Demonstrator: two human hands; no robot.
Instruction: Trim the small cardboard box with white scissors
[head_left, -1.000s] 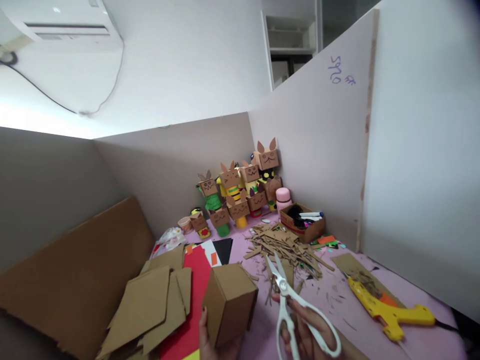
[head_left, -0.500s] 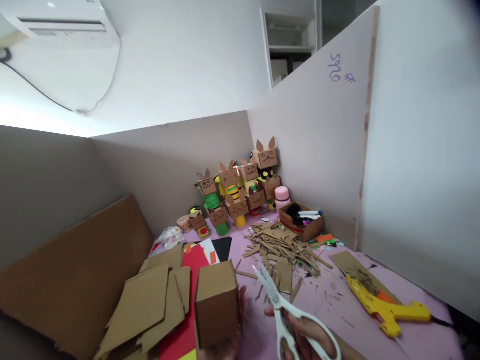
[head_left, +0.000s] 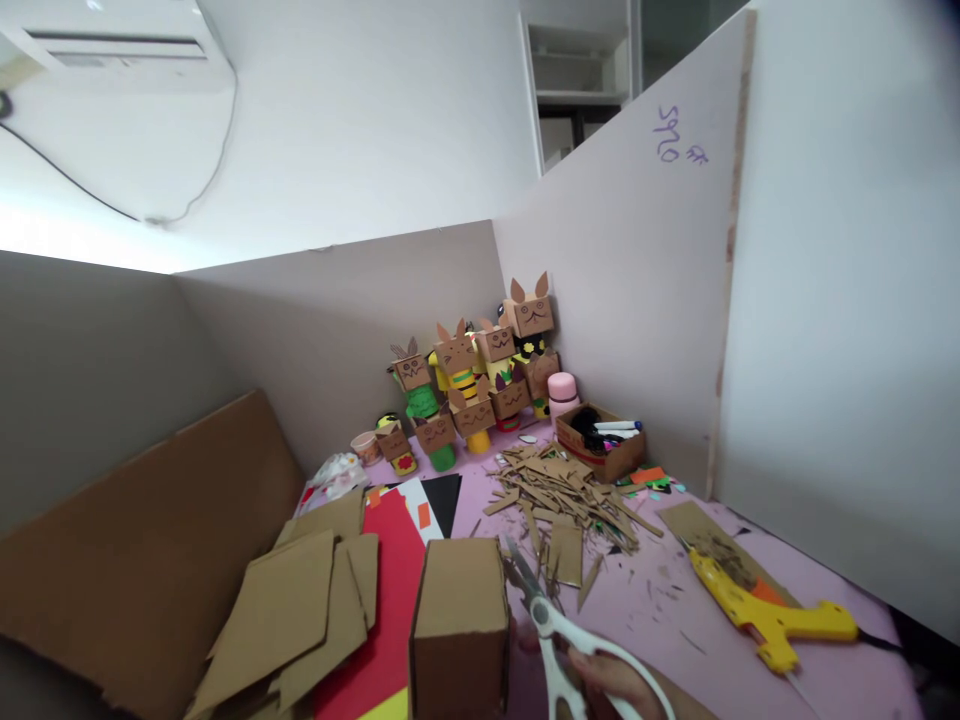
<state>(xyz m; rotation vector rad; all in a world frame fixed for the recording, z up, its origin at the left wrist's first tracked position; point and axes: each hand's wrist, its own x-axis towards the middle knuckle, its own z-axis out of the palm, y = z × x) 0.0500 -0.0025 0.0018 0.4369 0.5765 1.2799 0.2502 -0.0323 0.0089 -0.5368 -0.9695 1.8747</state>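
A closed brown cardboard box (head_left: 460, 630) is at the bottom centre, its top and front turned towards me. My left hand (head_left: 516, 602) holds it from behind and below, and most of that hand is hidden by the box. White-handled scissors (head_left: 561, 628) are in my right hand (head_left: 611, 680), which is wrapped round the handle loops. The scissor blades point up and left, slightly parted, right beside the box's right edge. Whether they touch the cardboard I cannot tell.
Cardboard sheets (head_left: 289, 600) and red paper (head_left: 390, 580) lie left. Cardboard scraps (head_left: 570, 490) are heaped in the middle. A yellow glue gun (head_left: 772, 610) is at right. Several box-headed figures (head_left: 469, 400) stand behind, near a box of markers (head_left: 600, 445) and a pink bottle (head_left: 562, 392).
The cardboard box has moved right and a little lower, with its top now facing me more. The scissors have shifted slightly left and down, so box and blades are closer together.
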